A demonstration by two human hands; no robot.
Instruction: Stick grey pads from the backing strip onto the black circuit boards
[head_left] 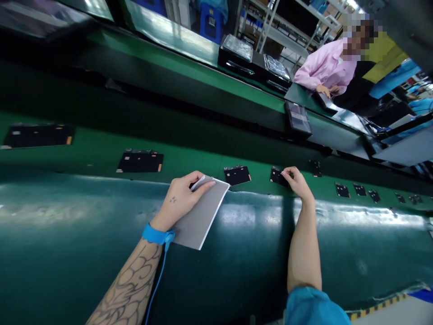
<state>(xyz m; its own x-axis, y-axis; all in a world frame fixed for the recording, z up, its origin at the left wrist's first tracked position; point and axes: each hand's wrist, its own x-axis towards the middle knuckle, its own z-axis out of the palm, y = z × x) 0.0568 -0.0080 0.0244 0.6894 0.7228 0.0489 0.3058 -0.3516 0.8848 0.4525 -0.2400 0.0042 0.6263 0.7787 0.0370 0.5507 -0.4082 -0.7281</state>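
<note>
My left hand (pixel 184 198) is closed on a flat grey panel with white edges (pixel 203 214), its thumb lying across the upper face. The panel tilts above the front of the workbench. My right hand (pixel 297 183) reaches out to a black flat panel (pixel 276 175) on the green belt. Its thumb and forefinger are pinched together at that panel's right part and cover some of it. Whether anything small is between those fingertips is hidden. Another black panel (pixel 237 175) lies on the belt between my two hands. A blue wrist strap (pixel 157 234) with a cord circles my left wrist.
More black panels (pixel 140 161) lie spaced along the green belt (pixel 192 164), several of them to the right. Behind it runs a raised ledge with a dark tray (pixel 297 118) and plastic-wrapped boxes (pixel 237 54). A person in pink (pixel 333 67) works across the line.
</note>
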